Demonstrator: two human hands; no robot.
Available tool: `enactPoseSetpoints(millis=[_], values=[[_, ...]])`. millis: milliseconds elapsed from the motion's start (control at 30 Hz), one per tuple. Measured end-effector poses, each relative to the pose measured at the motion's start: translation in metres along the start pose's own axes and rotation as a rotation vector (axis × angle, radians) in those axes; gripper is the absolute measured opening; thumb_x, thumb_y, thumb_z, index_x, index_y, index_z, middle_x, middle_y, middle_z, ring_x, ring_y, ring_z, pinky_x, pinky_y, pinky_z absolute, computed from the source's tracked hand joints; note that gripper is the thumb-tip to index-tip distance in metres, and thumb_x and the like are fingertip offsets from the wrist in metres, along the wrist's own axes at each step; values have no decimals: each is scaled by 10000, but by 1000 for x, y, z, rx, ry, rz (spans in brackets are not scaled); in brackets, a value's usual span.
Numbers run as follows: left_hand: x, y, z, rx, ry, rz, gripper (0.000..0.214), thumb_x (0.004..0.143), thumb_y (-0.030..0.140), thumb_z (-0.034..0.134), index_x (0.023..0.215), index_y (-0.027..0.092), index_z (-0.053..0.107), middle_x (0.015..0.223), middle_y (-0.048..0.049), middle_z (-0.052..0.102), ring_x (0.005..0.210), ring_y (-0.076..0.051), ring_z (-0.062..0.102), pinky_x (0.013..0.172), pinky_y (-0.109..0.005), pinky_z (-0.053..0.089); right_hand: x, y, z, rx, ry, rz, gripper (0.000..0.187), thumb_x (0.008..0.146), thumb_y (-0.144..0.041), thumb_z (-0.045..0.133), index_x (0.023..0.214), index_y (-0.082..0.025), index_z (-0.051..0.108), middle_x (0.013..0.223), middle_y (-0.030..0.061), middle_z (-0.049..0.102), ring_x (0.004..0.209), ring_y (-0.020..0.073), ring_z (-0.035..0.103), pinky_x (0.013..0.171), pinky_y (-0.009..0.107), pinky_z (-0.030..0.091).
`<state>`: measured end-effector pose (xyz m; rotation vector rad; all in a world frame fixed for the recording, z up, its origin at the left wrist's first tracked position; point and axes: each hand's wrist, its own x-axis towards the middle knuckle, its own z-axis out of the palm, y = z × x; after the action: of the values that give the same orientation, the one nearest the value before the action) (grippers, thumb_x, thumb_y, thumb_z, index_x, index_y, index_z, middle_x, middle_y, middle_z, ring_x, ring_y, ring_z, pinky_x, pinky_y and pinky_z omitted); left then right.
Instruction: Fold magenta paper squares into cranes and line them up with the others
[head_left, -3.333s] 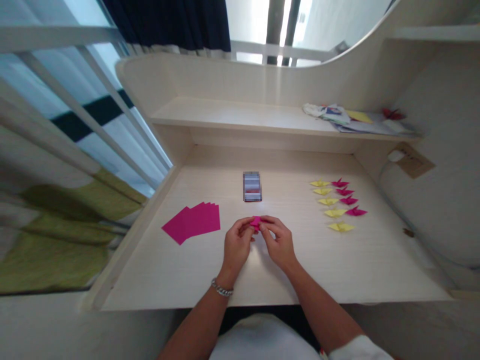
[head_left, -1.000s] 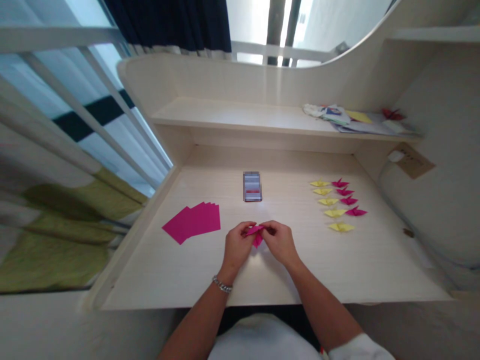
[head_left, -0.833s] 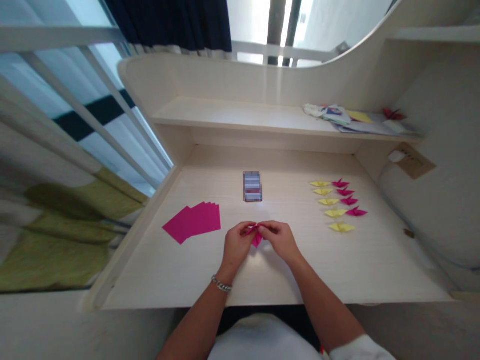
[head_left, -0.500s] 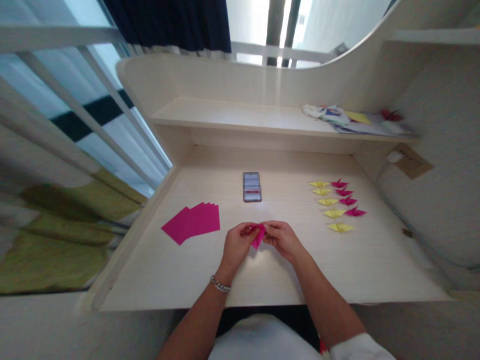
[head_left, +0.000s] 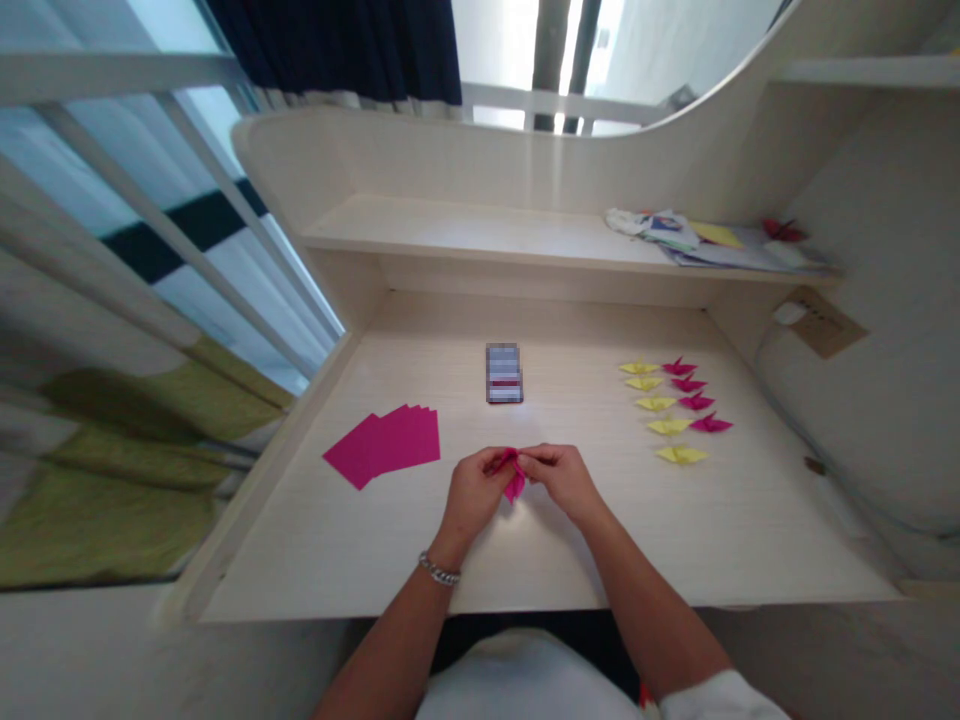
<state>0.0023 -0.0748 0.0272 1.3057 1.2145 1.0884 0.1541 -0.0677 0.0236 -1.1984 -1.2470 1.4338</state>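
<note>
A small piece of folded pink origami paper [head_left: 514, 488] is held between both hands above the desk, near its front. My left hand [head_left: 474, 492], with a chain bracelet [head_left: 439, 572] at the wrist, pinches its left side. The fingers of my right hand [head_left: 562, 475] are closed on its upper right part. The fingers hide some of the folds. To the left lies a fanned stack of flat pink paper squares [head_left: 390, 445]. On the right, several yellow folded cranes [head_left: 656, 404] and several pink folded cranes [head_left: 696, 401] lie in two rows.
A phone [head_left: 504, 374] with a blurred screen lies beyond my hands on the pale desk [head_left: 315, 560]. Papers [head_left: 712, 240] sit on the raised shelf [head_left: 450, 225] at the back. Along the right wall runs a cable [head_left: 795, 415]; white bars [head_left: 187, 245] line the left.
My right thumb and fingers have shifted slightly left, now pinching the top of the pink paper more closely. The left hand stays almost still.
</note>
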Motion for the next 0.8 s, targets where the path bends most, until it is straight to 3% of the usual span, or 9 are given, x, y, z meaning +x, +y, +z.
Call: enactPoseSetpoints(millis=[500, 800], values=[[-4, -2, 3, -81, 11, 28, 294, 746, 221, 642, 1029, 150, 680, 1025, -97, 703, 905, -205, 658, 831, -337, 519, -9, -7, 15, -289, 271, -185, 204, 803, -346, 595, 843, -204, 737, 813, 66, 710, 738, 199, 624, 699, 316, 480], [-1, -7, 2, -163, 45, -72, 276, 729, 276, 666, 960, 128, 693, 867, -93, 719, 726, -172, 658, 648, -272, 531, -12, -10, 12, -355, 210, -219, 177, 806, -322, 597, 826, -232, 748, 800, 57, 714, 730, 208, 630, 692, 323, 473]])
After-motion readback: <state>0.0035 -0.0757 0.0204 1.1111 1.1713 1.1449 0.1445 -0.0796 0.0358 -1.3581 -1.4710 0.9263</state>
